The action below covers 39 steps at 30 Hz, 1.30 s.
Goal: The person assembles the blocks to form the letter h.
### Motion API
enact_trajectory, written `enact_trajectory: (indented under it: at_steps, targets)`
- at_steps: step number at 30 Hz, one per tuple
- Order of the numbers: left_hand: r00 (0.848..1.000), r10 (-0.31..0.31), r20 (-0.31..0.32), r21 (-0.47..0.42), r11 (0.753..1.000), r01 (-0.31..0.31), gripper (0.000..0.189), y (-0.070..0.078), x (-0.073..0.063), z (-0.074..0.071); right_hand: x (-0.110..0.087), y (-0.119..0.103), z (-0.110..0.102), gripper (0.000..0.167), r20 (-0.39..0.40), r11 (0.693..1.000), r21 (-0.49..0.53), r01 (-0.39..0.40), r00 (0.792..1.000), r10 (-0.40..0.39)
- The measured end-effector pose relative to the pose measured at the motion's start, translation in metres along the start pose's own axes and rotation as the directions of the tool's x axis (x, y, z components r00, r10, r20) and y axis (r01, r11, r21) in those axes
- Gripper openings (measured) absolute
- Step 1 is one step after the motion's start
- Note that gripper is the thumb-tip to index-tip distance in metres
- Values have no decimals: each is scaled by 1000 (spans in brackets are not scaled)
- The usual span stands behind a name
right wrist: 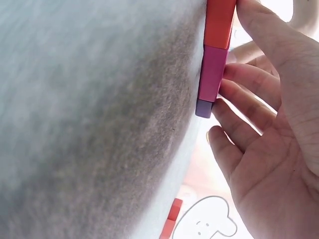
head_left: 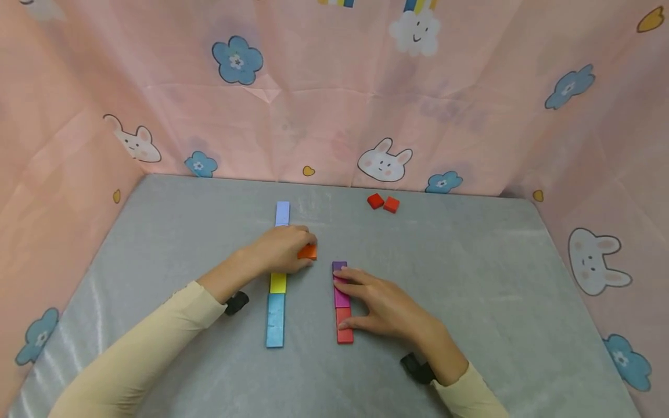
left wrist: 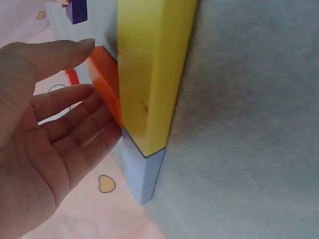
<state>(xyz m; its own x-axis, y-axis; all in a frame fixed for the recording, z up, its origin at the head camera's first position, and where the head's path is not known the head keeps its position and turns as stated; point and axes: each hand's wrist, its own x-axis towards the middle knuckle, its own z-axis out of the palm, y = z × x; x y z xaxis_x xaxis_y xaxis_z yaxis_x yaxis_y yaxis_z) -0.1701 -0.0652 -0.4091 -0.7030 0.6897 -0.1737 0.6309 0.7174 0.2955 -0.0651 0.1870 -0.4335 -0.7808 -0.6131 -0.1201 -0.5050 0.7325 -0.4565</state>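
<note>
Remotely, my left hand point(head_left: 284, 247) pinched the orange block point(head_left: 309, 252); my right hand point(head_left: 389, 305) spread wide, seemingly to steady 3 aligned blocks point(head_left: 342, 299).

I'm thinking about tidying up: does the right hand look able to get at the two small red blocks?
Probably yes: only gray tabletop shows between the right hand and the two small red blocks, though it may need to stretch forward.
</note>
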Motion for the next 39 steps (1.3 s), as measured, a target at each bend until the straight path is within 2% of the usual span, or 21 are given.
enact_trajectory:
  at_steps: [5,9,14,21,25,34,39]
  targets:
    - [1000,14,-18,-1,1000,-14,35,-1,6,-2,0,0,0,79,7,1000,-2,8,1000,-8]
    - [999,26,-45,-12,1000,-27,41,0,16,-5,0,1,0,79,0,1000,-11,14,1000,-14]
    - [996,33,-77,-14,999,-34,45,6,31,-11,1,2,0,79,-8,999,-21,28,1000,-28]
    - [993,35,-117,-19,999,-38,46,14,55,-7,-3,3,2,79,-14,999,-26,25,1000,-26]
    - [993,23,-113,-19,999,-26,47,15,68,-8,-1,3,2,79,-19,999,-22,24,1000,-25]
    - [993,44,-111,18,999,-42,47,23,102,-3,-1,4,0,78,-28,999,-32,30,999,-31]
    - [995,60,-84,50,997,-56,52,30,116,-3,-1,4,1,78,-35,999,-30,45,998,-46]
